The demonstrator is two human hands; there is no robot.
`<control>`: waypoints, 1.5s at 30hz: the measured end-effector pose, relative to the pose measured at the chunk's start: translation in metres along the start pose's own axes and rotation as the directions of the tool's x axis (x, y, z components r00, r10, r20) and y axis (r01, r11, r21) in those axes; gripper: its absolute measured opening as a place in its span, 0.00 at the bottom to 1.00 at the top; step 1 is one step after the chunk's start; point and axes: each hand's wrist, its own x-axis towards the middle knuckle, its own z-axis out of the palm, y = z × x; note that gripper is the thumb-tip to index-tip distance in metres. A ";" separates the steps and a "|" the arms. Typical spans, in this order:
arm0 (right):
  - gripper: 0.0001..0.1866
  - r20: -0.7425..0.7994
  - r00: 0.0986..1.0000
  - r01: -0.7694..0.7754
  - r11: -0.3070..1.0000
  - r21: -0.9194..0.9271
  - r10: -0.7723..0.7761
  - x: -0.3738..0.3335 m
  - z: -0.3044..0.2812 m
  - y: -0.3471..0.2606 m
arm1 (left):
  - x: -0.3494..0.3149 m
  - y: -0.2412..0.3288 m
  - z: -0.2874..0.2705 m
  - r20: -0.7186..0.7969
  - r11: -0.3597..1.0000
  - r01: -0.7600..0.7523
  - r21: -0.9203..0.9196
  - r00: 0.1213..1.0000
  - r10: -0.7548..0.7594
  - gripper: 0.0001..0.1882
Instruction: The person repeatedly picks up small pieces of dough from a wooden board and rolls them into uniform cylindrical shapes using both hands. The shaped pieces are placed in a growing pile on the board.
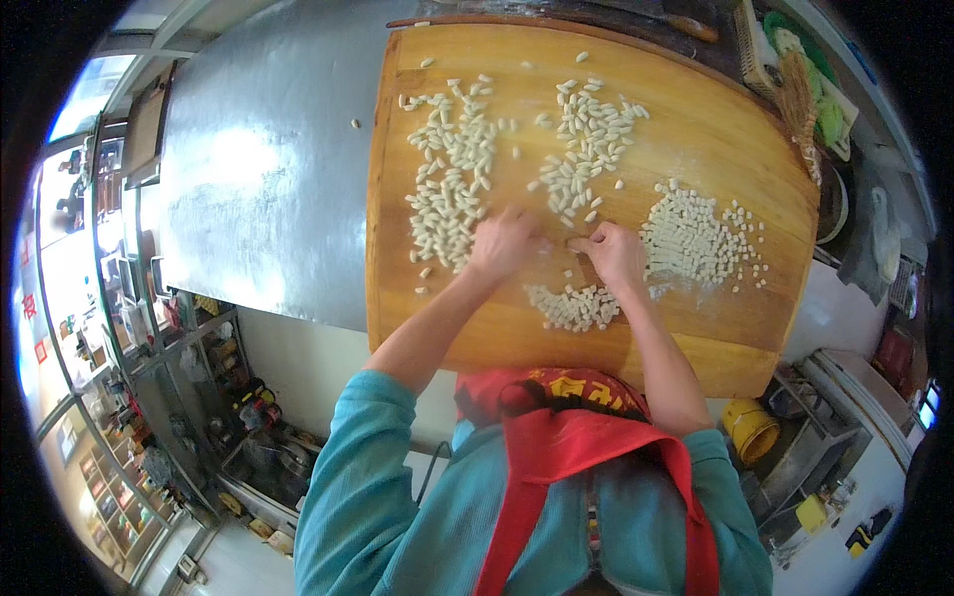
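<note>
My left hand point(505, 241) is low over a wooden board, smeared by motion, so its fingers cannot be read. It is beside a long pile of elongated pale dough pieces point(452, 189). My right hand point(613, 256) is closed in a pinch near the board's middle. Something small and brownish shows at its fingertips, too small to make out. Small cut dough cubes point(696, 238) spread out to its right, and a smaller heap of cubes point(576, 308) sits just below my hands. Beyond them lies a second pile of elongated dough pieces point(591, 134).
The large wooden board point(497, 343) rests against a grey metal tabletop point(268, 199) on its left. A rolling pin point(686, 28) lies past the far edge. A straw brush point(798, 99) is at the far right corner. A yellow bucket point(750, 429) stands below on the right.
</note>
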 end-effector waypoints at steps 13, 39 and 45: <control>0.10 -0.091 0.892 0.452 0.876 0.168 -0.443 -0.025 0.013 -0.006 | -0.016 0.012 -0.012 -0.055 0.817 -0.065 -0.573 0.998 0.040 0.12; 0.21 -0.139 0.989 0.076 0.983 0.167 -0.052 -0.001 0.015 0.018 | -0.039 0.006 0.011 0.041 0.985 -0.075 -0.158 0.996 0.082 0.09; 0.16 -0.377 0.925 0.131 0.970 0.205 -0.046 -0.004 0.020 0.016 | -0.013 0.009 -0.012 0.049 0.997 -0.067 -0.050 0.996 0.069 0.10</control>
